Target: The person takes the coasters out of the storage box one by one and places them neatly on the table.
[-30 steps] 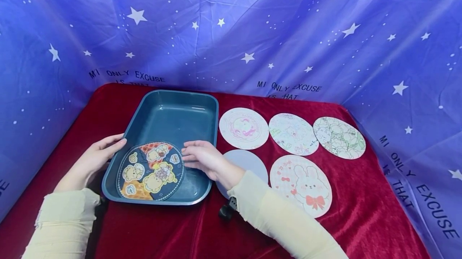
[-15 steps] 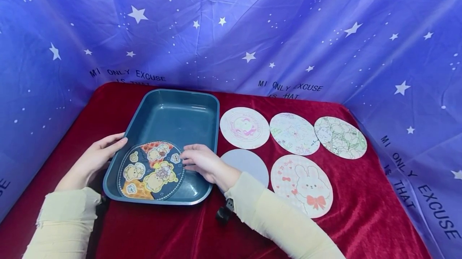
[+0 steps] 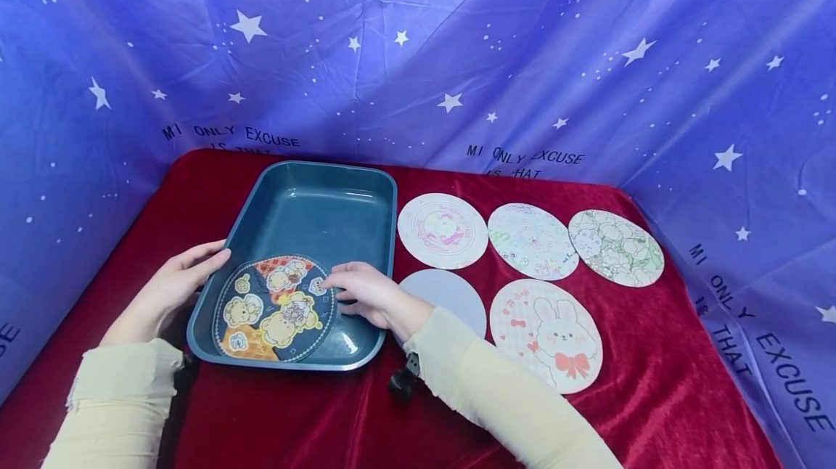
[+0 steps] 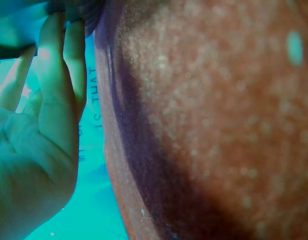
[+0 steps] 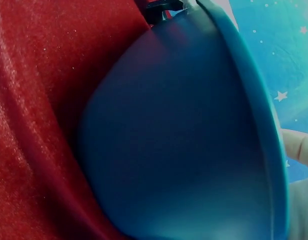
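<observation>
A round dark-blue mat (image 3: 277, 309) printed with cartoon bears lies inside the near end of a deep blue-green tray (image 3: 307, 168). My left hand (image 3: 166, 287) touches the tray's left rim, thumb and fingers extended; in the left wrist view its straight fingers (image 4: 56, 85) reach up to the tray. Over the tray's right side, my right hand (image 3: 372, 295) has its fingertips at the mat's right edge, the index finger slightly over it. Whether they press the mat is unclear. The right wrist view mostly shows the tray's outer wall (image 5: 179, 125), hiding most of that hand.
Right of the tray, on a dark red velvet cloth (image 3: 627, 382), lie several round mats: a pink-printed one (image 3: 443, 231), a pastel one (image 3: 532, 240), a green-lined one (image 3: 616, 247), a rabbit one (image 3: 548, 336) and a plain grey one (image 3: 451, 298) partly under my right sleeve. A starry blue curtain (image 3: 392, 55) stands behind.
The right hand's index finger has slid slightly left over the mat's edge, and its fingers have bent a little. The left hand, tray and mats look unmoved apart from a small camera shift.
</observation>
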{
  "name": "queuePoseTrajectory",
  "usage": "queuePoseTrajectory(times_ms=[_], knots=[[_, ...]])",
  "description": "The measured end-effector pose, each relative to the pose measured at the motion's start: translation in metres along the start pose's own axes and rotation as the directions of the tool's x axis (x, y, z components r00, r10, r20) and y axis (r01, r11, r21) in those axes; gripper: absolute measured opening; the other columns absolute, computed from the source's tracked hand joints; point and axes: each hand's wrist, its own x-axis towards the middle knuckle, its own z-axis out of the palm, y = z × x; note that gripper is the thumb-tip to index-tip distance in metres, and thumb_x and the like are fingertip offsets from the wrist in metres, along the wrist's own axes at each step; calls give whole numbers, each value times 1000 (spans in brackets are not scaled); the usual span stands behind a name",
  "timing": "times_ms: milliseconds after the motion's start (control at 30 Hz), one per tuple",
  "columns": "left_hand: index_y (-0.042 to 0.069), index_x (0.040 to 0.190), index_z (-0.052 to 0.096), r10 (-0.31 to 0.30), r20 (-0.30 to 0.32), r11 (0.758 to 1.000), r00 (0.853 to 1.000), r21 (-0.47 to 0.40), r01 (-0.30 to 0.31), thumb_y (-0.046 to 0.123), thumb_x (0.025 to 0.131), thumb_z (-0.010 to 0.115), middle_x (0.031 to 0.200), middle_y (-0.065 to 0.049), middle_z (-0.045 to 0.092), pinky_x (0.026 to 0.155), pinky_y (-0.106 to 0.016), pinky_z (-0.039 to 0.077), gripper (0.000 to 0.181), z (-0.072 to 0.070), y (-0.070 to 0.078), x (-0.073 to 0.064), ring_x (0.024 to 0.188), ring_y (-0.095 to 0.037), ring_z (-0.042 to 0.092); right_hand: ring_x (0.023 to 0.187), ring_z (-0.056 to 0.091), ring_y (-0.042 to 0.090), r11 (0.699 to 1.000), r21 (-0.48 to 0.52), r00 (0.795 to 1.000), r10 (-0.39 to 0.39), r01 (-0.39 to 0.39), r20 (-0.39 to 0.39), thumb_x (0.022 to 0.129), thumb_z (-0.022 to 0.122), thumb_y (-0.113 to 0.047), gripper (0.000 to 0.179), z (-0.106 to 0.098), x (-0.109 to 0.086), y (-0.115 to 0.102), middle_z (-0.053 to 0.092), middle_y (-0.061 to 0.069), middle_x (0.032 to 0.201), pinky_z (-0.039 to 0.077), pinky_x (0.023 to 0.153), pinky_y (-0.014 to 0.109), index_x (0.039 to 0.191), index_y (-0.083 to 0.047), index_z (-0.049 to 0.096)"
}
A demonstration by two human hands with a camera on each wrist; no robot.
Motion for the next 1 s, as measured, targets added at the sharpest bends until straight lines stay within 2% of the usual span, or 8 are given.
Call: queuePoseTrajectory(times_ms=[100, 300, 500, 633, 800, 1000], knots=[[1, 156, 23, -1, -1, 1000, 1000, -5, 1, 45, 100, 53, 88, 23, 66, 73, -26, 59, 77, 0, 0, 0, 82, -1, 67, 114, 49, 30, 1000, 2, 1000, -1, 1, -12, 88, 63, -8, 48, -1, 2, 1, 51, 11, 121, 41, 109, 52, 133, 3, 47], [2, 156, 23, -6, -6, 1000, 1000, 17, 6, 47, 100, 52, 89, 23, 65, 73, -26, 59, 77, 0, 0, 1, 82, -1, 67, 102, 51, 27, 1000, 15, 999, 4, -4, -42, 86, 63, -7, 27, -1, 6, 0, 50, 10, 113, 43, 98, 45, 111, -4, 54], [3, 157, 22, -12, -7, 999, 1000, 52, 13, 49, 100, 50, 92, 23, 64, 75, -25, 58, 78, 1, 0, 1, 84, 1, 65, 95, 53, 25, 998, 67, 998, 12, -7, -65, 87, 62, -6, 27, -1, 7, 0, 53, 11, 106, 49, 93, 44, 112, -1, 55], [5, 157, 22, -20, -12, 997, 1000, 71, 21, 51, 100, 50, 94, 21, 64, 75, -25, 57, 79, 0, 0, 1, 85, 1, 64, 93, 55, 25, 996, 86, 998, 18, -13, -58, 89, 61, -4, 22, 1, 8, 1, 54, 11, 103, 54, 94, 47, 109, -1, 54], [4, 157, 22, -6, -13, 998, 1000, 69, 7, 49, 100, 50, 96, 20, 65, 74, -26, 58, 78, 0, 0, 1, 84, 1, 65, 89, 61, 24, 995, 99, 999, 16, -12, -37, 91, 59, 3, 26, 4, 11, 3, 58, 13, 100, 56, 96, 44, 114, 2, 49], [2, 156, 23, -13, -20, 999, 1000, 38, 14, 48, 100, 52, 90, 24, 64, 73, -25, 58, 78, 2, 1, 1, 82, 2, 65, 86, 62, 22, 998, 44, 999, 34, -34, 10, 92, 58, 3, 21, 7, 16, 4, 58, 10, 92, 56, 97, 42, 113, 6, 55]])
